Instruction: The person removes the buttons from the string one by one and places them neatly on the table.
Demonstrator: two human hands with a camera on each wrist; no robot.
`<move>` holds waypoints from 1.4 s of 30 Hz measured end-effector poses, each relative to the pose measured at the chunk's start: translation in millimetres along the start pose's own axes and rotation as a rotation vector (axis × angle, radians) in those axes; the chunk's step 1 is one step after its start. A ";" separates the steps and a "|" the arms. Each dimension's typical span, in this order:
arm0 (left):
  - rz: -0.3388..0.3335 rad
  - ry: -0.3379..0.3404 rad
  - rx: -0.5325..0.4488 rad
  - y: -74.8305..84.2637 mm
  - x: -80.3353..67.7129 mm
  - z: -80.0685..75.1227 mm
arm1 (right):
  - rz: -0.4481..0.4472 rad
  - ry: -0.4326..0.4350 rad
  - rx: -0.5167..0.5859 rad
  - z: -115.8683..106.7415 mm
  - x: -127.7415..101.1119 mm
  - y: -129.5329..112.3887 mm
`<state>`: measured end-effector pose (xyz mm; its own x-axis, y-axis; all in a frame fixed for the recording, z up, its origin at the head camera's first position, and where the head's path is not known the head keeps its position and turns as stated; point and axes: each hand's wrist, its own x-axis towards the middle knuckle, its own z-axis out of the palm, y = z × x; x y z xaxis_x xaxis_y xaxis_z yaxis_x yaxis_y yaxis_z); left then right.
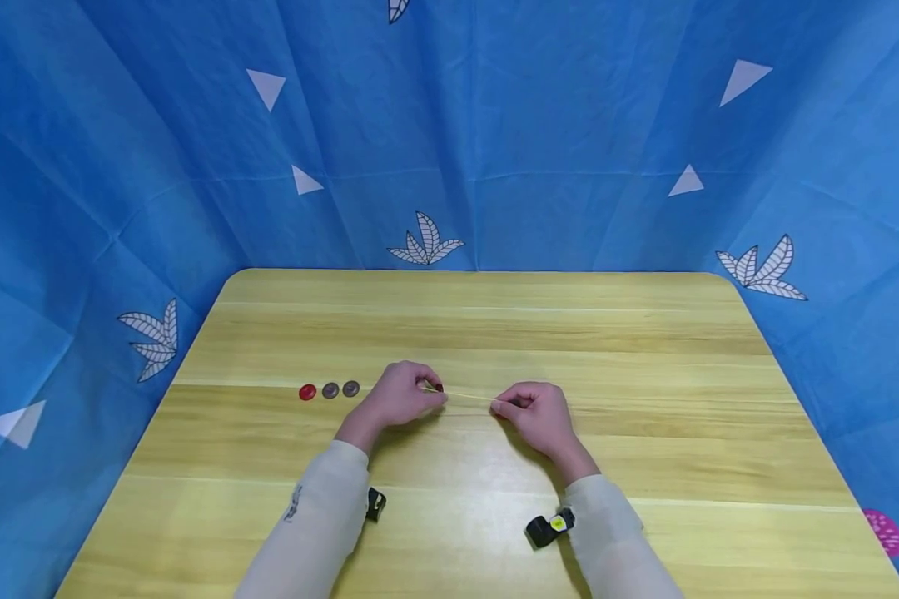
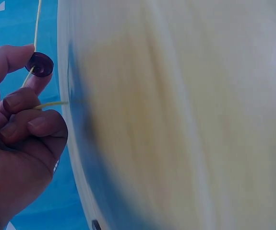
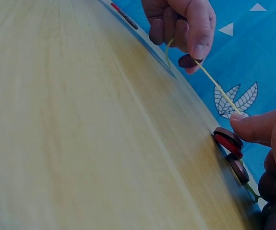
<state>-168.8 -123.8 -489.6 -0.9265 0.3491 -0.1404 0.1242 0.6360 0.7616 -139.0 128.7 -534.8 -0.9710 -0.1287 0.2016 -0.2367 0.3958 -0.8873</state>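
Note:
My left hand (image 1: 403, 393) pinches a dark brown button (image 2: 42, 64) between thumb and finger. A thin yellow string (image 1: 468, 396) passes through the button, and its loose end runs by the curled lower fingers. The string stretches over to my right hand (image 1: 541, 416), which pinches it between thumb and forefinger. Beneath the right hand, in the right wrist view, a dark button (image 3: 228, 134), a red button (image 3: 230, 145) and another dark button (image 3: 238, 170) sit on the string near a knot (image 3: 258, 197). Part of the right hand is cut off in that view.
Left of the left hand, a red button (image 1: 308, 392) and two grey-brown buttons (image 1: 330, 390) lie in a row on the wooden table (image 1: 607, 324). A blue patterned curtain (image 1: 539, 125) hangs behind the table. Black straps with small devices (image 1: 545, 530) are at both wrists.

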 end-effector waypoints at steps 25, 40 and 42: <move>-0.079 0.153 0.005 -21.1 -20.1 -31.9 | 0.003 -0.009 -0.008 2.2 1.4 -1.4; -0.134 0.194 -0.048 -33.0 -33.3 -44.9 | -0.001 -0.007 -0.001 1.8 1.7 1.0; -0.127 0.200 -0.049 -33.9 -34.8 -47.5 | -0.006 -0.002 0.006 1.4 1.7 1.2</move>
<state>-157.6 -190.2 -480.4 -0.9861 0.1220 -0.1127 -0.0108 0.6299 0.7766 -140.9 127.7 -536.1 -0.9694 -0.1329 0.2062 -0.2424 0.3895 -0.8885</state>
